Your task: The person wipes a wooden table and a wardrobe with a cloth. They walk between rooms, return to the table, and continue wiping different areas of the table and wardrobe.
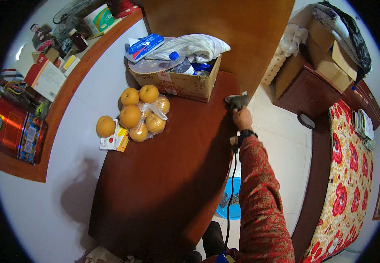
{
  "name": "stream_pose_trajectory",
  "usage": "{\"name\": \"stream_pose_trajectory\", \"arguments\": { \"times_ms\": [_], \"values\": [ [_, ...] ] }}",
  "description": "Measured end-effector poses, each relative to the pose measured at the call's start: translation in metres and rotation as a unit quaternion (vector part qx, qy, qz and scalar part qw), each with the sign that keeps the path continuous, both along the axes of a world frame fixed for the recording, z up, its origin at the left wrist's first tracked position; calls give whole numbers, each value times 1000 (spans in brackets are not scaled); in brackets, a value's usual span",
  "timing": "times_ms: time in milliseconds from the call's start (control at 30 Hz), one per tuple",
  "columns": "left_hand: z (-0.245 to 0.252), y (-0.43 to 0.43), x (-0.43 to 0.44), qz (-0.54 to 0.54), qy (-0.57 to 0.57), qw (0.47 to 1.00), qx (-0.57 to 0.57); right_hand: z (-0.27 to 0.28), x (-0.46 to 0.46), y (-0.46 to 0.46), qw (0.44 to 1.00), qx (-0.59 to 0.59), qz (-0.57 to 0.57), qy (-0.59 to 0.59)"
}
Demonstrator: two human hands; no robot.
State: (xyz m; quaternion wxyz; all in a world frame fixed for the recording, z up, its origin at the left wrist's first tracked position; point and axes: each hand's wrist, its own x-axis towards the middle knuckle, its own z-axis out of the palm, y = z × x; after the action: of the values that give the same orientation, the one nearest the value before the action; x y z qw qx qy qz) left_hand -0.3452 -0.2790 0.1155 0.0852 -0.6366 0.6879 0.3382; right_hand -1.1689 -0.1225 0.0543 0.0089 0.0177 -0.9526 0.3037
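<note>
At the far right edge of the dark red-brown wooden table (163, 157), my right hand (242, 118) grips a bunched dark grey cloth (237, 101). The cloth lies against the tabletop near its corner. My left hand is out of view. Beyond the cloth, to the left, stands a cardboard box (190, 86) holding a striped towel (193, 47) and a plastic bottle with a blue cap (181, 64). Several round yellow-brown pears (130, 116) sit on the table's left side, some inside a clear plastic bag (152, 113).
Small medicine-type boxes (114, 139) lie beside the pears. A blue tissue pack (145, 46) rests on the cardboard box. Below the table edge, a blue basin (229, 213) stands on the tiled floor (275, 157). A black cable (231, 194) hangs beside my arm. A flower-patterned bed (344, 174) is at right.
</note>
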Motion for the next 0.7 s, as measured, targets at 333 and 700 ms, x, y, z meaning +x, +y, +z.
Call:
{"name": "stream_pose_trajectory", "arguments": {
  "times_ms": [333, 700],
  "values": [
    [-40, 4, 85, 446, 399, 765, 238, -14, -140, -30, 996, 69, 37, 33],
    [0, 19, 35, -13, -117, 989, -85, -37, -81, 32, 990, 21, 120, -67]
  ]
}}
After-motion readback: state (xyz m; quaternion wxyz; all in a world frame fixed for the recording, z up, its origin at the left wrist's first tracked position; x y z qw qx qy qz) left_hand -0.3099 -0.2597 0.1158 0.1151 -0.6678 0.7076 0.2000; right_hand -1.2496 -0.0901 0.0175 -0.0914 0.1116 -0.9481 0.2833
